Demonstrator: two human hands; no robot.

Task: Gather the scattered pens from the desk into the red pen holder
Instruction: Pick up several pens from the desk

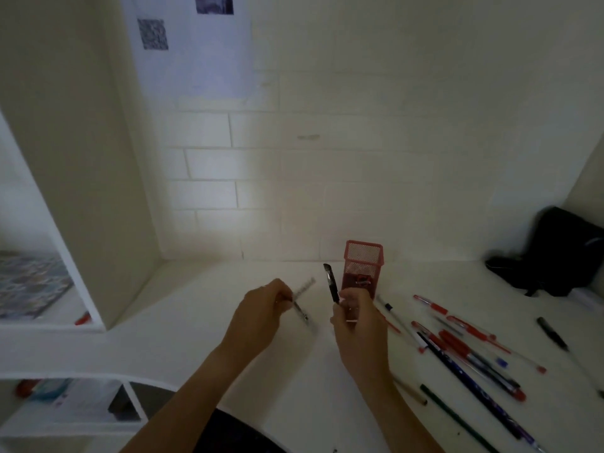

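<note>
The red mesh pen holder (362,268) stands upright on the white desk near the back wall. My right hand (354,318) is just in front of it, shut on a black pen (330,282) that points up and sits left of the holder. My left hand (261,308) is further left, shut on a clear pen (304,289) that slants up to the right, its dark tip just above the desk. Several red, blue and black pens (457,341) lie scattered on the desk to the right of my right hand.
A black bag (555,253) sits in the desk's far right corner. A separate black pen (552,331) lies near the right edge. A white shelf unit (81,191) rises on the left, with a patterned book (29,282) in it. The tiled wall (327,174) backs the desk.
</note>
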